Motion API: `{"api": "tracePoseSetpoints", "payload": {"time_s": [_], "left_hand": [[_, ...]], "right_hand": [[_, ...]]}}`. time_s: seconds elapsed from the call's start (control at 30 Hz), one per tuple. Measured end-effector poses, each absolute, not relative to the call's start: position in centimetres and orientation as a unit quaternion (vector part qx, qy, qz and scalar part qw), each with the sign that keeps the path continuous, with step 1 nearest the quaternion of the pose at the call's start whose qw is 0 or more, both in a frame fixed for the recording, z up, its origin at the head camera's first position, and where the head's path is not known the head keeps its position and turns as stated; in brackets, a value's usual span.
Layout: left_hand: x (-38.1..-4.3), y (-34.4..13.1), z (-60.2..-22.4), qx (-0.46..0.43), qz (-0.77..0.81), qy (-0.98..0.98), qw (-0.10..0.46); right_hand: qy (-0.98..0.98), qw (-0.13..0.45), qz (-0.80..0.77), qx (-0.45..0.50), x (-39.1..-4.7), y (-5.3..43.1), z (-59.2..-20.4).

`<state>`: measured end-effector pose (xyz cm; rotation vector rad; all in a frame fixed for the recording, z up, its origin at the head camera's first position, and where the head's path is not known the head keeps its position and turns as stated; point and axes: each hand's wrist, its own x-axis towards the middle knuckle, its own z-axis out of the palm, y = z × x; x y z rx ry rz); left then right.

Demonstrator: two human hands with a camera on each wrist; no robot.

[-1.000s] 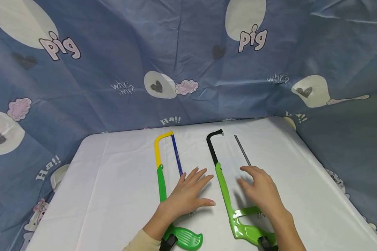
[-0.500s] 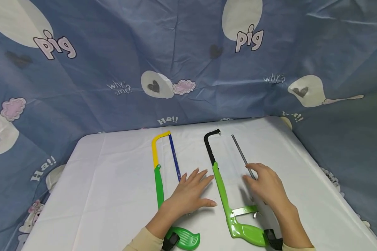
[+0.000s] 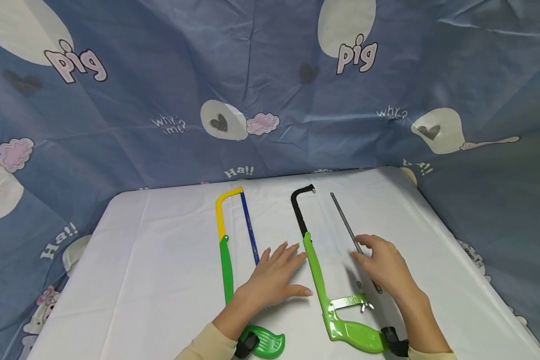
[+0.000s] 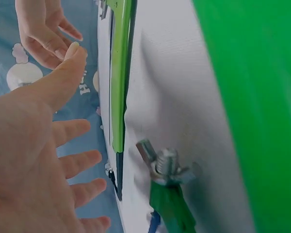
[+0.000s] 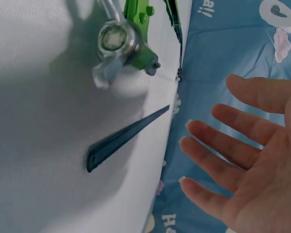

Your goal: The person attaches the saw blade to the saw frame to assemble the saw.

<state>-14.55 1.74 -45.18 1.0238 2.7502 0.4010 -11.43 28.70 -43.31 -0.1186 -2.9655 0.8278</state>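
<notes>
My left hand (image 3: 276, 280) hovers with fingers spread between two hacksaws, holding nothing. Beneath it lies a hacksaw (image 3: 226, 265) with a green handle, a yellow front and a blue blade (image 3: 249, 225) fitted; a wing nut (image 4: 167, 165) shows on it in the left wrist view. To its right is a light green hacksaw frame (image 3: 316, 265) with a black front end and no blade between its ends. A loose grey hacksaw blade (image 3: 342, 215) lies beside that frame. Over this blade (image 5: 126, 138) hovers my right hand (image 3: 387, 267), fingers relaxed and apart from it.
Both saws and the loose blade lie on a white-covered table (image 3: 162, 280). Behind it hangs a blue printed cloth (image 3: 270, 75). A second wing nut (image 5: 111, 41) sits at the light green frame's crosspiece. Black straps (image 3: 393, 341) are on both wrists.
My right hand has moved slightly right, over the loose blade, uncovering the blade's near end. My left hand stays nearly in place. The whole head view has shifted a little.
</notes>
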Motion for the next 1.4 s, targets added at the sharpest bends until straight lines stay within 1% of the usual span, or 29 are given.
{"api": "tracePoseSetpoints", "payload": {"time_s": [0.27,0.57,0.83,1.4], "left_hand": [[-14.7,2.7,-45.1,0.350,0.124,0.925,0.081],[-14.7,3.9,-44.9,0.351,0.112,0.927,0.077],[-14.7,4.7,-44.8,0.346,0.102,0.929,0.086],[-14.2,6.0,-45.1,0.335,0.088,0.935,0.071]], "right_hand": [[-0.959,0.005,0.279,-0.045,-11.5,29.2,-43.4],[-0.960,0.015,0.276,-0.040,-11.5,29.8,-43.9],[-0.955,-0.008,0.292,-0.047,-11.6,30.2,-44.0],[-0.948,-0.046,0.301,-0.093,-11.3,31.1,-44.1]]}}
